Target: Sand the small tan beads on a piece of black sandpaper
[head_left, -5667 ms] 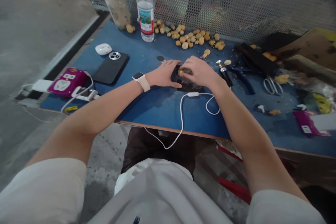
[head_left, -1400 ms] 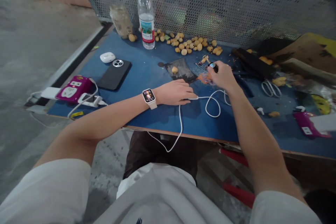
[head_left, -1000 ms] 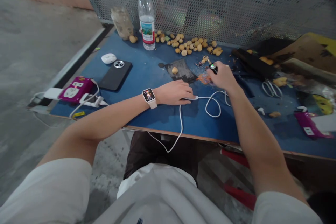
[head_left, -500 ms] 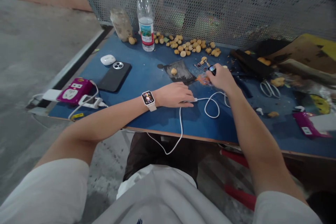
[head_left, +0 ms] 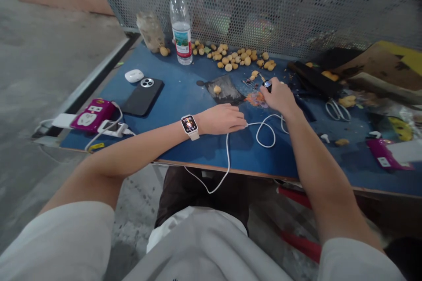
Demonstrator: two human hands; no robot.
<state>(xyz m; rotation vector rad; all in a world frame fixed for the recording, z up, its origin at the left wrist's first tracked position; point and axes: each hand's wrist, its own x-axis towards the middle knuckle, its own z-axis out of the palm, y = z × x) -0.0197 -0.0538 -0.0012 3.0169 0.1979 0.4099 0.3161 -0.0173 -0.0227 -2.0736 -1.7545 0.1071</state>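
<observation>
My left hand, with a white watch on its wrist, rests on the blue table with fingers closed over the inline switch of a white cable. My right hand is curled round a small black tool with a lit tip, held over an orange patch on the table. A dark mat lies just left of it, with one small yellow fruit on it.
Several yellow fruits lie at the back by a water bottle and a mesh screen. A black phone, a white earbud case and a magenta power strip sit left. Scissors and clutter lie right.
Earlier both hands worked together on a fruit over the dark mat. Since then the left hand has dropped to the cable switch and the right has taken the black tool; lately almost nothing moves.
</observation>
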